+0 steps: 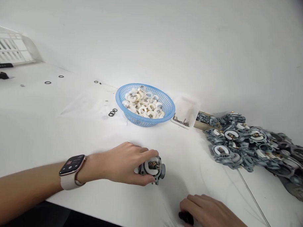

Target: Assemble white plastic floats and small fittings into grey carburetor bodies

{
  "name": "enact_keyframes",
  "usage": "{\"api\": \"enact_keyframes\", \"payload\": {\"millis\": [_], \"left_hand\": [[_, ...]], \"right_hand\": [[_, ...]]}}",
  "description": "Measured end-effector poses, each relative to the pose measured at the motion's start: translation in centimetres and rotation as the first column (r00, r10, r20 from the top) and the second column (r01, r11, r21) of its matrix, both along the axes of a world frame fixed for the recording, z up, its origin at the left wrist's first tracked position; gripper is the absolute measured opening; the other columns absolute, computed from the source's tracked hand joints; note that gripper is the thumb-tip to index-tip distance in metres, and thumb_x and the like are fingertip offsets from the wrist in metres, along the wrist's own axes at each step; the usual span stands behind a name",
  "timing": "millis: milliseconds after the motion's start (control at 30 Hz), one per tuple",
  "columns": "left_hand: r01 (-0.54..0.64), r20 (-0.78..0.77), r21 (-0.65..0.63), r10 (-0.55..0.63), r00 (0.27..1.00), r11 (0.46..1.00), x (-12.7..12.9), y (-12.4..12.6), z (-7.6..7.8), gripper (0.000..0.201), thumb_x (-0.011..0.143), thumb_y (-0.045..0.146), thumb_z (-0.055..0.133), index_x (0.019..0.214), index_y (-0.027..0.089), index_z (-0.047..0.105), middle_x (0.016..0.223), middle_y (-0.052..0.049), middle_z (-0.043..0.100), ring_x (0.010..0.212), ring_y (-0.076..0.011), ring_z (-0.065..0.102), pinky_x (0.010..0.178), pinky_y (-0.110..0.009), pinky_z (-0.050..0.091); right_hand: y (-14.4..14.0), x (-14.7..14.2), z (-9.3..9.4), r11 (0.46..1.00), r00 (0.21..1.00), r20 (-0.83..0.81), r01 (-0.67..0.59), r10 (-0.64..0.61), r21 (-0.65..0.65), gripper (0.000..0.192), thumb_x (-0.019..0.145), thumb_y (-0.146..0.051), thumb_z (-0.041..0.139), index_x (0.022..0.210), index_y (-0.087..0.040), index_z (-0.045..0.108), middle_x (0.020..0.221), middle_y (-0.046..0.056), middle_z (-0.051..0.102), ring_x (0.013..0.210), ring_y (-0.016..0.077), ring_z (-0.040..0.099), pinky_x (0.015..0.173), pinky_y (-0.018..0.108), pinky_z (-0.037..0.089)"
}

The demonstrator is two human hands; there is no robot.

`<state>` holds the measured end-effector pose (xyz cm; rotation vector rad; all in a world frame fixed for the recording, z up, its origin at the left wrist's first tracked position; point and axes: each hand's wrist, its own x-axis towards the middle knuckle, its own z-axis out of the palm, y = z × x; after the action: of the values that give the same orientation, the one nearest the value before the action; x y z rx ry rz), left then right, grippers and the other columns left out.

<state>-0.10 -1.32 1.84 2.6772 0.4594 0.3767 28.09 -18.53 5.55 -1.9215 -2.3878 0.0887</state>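
My left hand point(122, 163) is closed around a grey metal carburetor body point(162, 171) on the white table. A white C-shaped float point(152, 171) with brass parts inside it faces up between my thumb and fingers. Part of the carburetor is hidden by the hand. To the lower right, my right hand point(210, 211) curls its fingers about a black rounded object point(187, 218), perhaps a tool handle; most of it is out of sight under the hand. The two hands are apart.
A blue basket point(121, 96) of white floats stands behind. Beside it a clear tray point(193, 110) has small metal pins. Many carburetors point(240, 143) are heaped at the right, with a thin metal rod point(256, 203) in front. Black O-rings point(111, 114) and a white rack point(13, 47) are left.
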Motion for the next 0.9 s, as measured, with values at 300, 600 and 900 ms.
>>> {"api": "enact_keyframes", "payload": {"millis": [300,600,900], "left_hand": [[0.01,-0.002,0.01,-0.01,1.0,1.0,0.0,-0.1,-0.1,0.054,0.102,0.052,0.07,0.143,0.02,0.056,0.098,-0.006,0.081,0.083,-0.0326,0.082,0.079,-0.044,0.062],[0.01,0.056,0.018,-0.011,0.998,1.0,0.2,-0.1,-0.5,0.053,0.098,0.049,0.072,0.141,0.025,0.053,0.104,-0.002,0.082,0.082,-0.0284,0.082,0.077,-0.041,0.064],[-0.016,0.073,0.066,0.012,0.997,0.998,0.3,-0.5,-0.4,0.046,0.096,0.048,0.07,0.132,0.023,0.054,0.105,-0.005,0.084,0.081,-0.0301,0.084,0.072,-0.042,0.065]], "right_hand": [[6.8,0.3,1.1,0.989,0.985,-0.123,-0.13,0.121,-0.073,0.017,0.098,-0.014,0.059,0.094,-0.025,0.072,0.084,0.002,0.072,0.075,0.0235,0.071,0.066,0.032,0.052],[8.3,-3.0,-2.1,0.886,0.751,-0.499,-0.251,0.432,0.389,0.022,0.104,-0.01,0.054,0.118,-0.025,0.06,0.109,0.003,0.071,0.098,0.0184,0.069,0.084,0.031,0.059],[7.2,-5.8,-6.3,0.876,0.523,-0.738,-0.035,0.426,0.48,0.029,0.092,-0.011,0.056,0.117,-0.026,0.059,0.103,0.002,0.069,0.091,0.0175,0.068,0.077,0.028,0.061]]}}
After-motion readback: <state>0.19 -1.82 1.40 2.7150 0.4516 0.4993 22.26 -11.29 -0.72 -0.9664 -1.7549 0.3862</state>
